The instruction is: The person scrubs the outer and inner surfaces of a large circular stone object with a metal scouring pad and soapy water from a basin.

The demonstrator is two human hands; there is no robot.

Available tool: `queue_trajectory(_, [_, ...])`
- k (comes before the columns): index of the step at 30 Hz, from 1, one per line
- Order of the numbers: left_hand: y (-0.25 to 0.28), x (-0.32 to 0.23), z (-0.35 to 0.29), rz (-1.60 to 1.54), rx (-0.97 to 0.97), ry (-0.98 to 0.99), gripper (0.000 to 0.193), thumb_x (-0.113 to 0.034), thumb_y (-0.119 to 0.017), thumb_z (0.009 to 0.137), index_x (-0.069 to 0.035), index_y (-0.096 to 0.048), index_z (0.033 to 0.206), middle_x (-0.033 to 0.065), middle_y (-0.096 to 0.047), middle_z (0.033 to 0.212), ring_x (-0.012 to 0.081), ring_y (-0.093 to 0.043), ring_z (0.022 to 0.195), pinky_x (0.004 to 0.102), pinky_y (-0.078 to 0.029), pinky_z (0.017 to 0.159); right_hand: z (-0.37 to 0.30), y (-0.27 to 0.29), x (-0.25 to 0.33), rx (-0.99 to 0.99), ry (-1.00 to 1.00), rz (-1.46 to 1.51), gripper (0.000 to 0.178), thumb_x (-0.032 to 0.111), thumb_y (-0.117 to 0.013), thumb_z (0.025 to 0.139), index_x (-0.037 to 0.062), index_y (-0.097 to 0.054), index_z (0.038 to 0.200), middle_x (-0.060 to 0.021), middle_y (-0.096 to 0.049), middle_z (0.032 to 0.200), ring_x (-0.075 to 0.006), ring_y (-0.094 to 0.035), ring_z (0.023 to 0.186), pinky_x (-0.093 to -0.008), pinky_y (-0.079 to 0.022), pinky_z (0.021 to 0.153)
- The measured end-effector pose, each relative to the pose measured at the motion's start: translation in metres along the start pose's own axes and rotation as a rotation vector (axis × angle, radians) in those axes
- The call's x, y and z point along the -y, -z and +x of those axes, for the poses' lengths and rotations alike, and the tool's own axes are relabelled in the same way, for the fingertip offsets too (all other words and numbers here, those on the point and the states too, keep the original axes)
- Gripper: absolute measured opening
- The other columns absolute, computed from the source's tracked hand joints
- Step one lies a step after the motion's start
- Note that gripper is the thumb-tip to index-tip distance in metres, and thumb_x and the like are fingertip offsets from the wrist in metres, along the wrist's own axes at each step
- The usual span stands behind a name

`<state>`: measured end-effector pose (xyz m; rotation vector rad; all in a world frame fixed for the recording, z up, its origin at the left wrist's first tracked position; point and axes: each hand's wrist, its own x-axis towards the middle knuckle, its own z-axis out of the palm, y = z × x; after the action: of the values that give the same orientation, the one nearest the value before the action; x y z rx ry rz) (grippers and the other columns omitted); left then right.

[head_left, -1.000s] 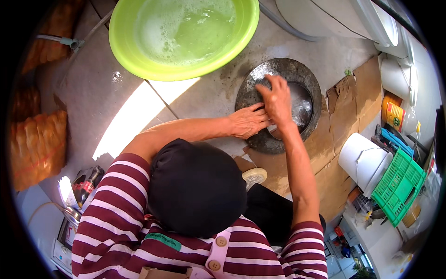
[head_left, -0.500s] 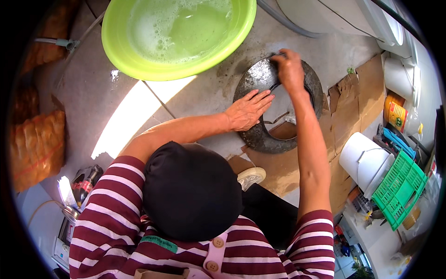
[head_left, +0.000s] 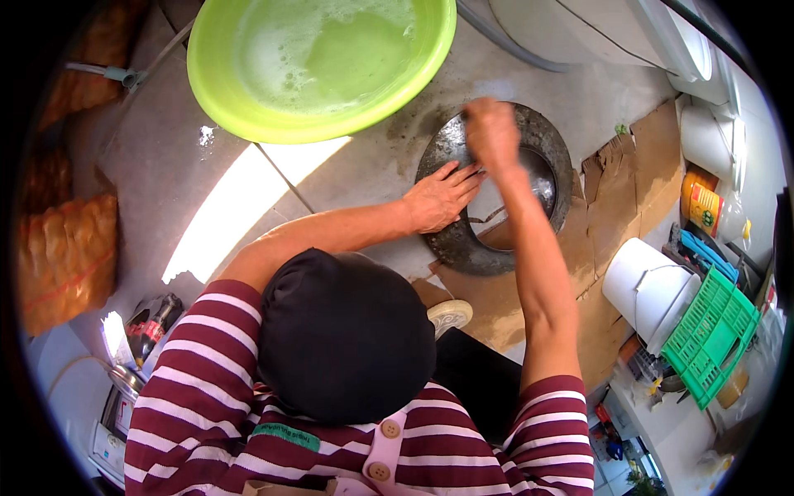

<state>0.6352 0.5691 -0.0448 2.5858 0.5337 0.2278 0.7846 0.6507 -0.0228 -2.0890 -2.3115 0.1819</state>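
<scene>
Resting on concrete floor (head_left: pixel 364 169), large lime-green plastic basin (head_left: pixel 223 99) of soapy water sits toward far left. Left hand (head_left: pixel 440 197) lies flat, fingers spread, pressing near-left rim of round dark metal pan (head_left: pixel 552 149), right of basin. Right hand (head_left: pixel 491 132) blurred over pan's far rim, fingers curled; what it grips cannot tell. Brown cardboard (head_left: pixel 641 161) lies right of pan.

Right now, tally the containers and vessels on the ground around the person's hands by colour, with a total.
Green: 2, the soapy basin and the slatted crate.
White: 1, the bucket.
Dark metal: 1, the pan that the left hand steadies and the right hand works in.
Total: 4
</scene>
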Motion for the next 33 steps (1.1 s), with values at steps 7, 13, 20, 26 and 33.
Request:
queue_trajectory(7, [0.004, 0.001, 0.0, 0.048, -0.036, -0.021, 0.058, -0.028, -0.056, 0.086, 0.0, -0.048, 0.136, 0.0118, -0.038, 0.148, 0.0268, -0.028, 0.142, 0.0488, -0.021, 0.116, 0.011, 0.01, -0.033, -0.075, -0.045, 0.046, 0.024, 0.003, -0.059, 0.078, 0.0122, -0.071, 0.096, -0.0082, -0.064, 0.107, -0.0306, -0.057, 0.102, -0.0402, -0.054, 0.082])
queue_trajectory(13, [0.001, 0.003, 0.0, -0.007, 0.083, -0.004, 0.069, -0.036, -0.066, 0.083, 0.0, -0.043, 0.139, 0.0117, -0.039, 0.146, 0.0268, -0.027, 0.141, 0.0464, -0.019, 0.118, -0.028, -0.001, 0.031, 0.228, 0.329, 0.235, 0.026, 0.002, -0.055, 0.08, 0.016, -0.072, 0.094, -0.0064, -0.064, 0.105, -0.0293, -0.057, 0.103, -0.0402, -0.056, 0.08])
queue_trajectory(20, [0.003, 0.0, 0.002, -0.008, 0.024, -0.024, 0.066, -0.031, -0.062, 0.083, 0.001, -0.045, 0.138, 0.0127, -0.038, 0.148, 0.0272, -0.027, 0.142, 0.0468, -0.022, 0.116, 0.005, 0.002, -0.016, 0.09, 0.065, 0.128, 0.024, 0.004, -0.064, 0.075, 0.0133, -0.071, 0.096, -0.0061, -0.067, 0.105, -0.0313, -0.059, 0.101, -0.0404, -0.051, 0.086])
queue_trajectory(26, [0.014, 0.003, -0.001, -0.003, 0.095, 0.008, 0.073, -0.033, -0.066, 0.084, 0.0, -0.038, 0.142, 0.0115, -0.027, 0.155, 0.0273, -0.019, 0.146, 0.0452, -0.019, 0.117, 0.004, 0.001, -0.022, 0.085, 0.114, 0.162, 0.023, 0.002, -0.064, 0.075, 0.0165, -0.071, 0.092, -0.0021, -0.065, 0.106, -0.0282, -0.058, 0.104, -0.0407, -0.053, 0.084])
queue_trajectory(33, [0.035, 0.01, 0.01, -0.015, 0.267, -0.055, 0.077, -0.033, -0.069, 0.081, -0.003, -0.036, 0.145, 0.0096, -0.023, 0.158, 0.0268, -0.016, 0.147, 0.0451, -0.027, 0.109, 0.004, 0.022, -0.013, 0.42, 0.083, 0.345, 0.031, 0.009, -0.063, 0.074, 0.0197, -0.073, 0.101, -0.0118, -0.069, 0.103, -0.0333, -0.063, 0.096, -0.0425, -0.052, 0.087])
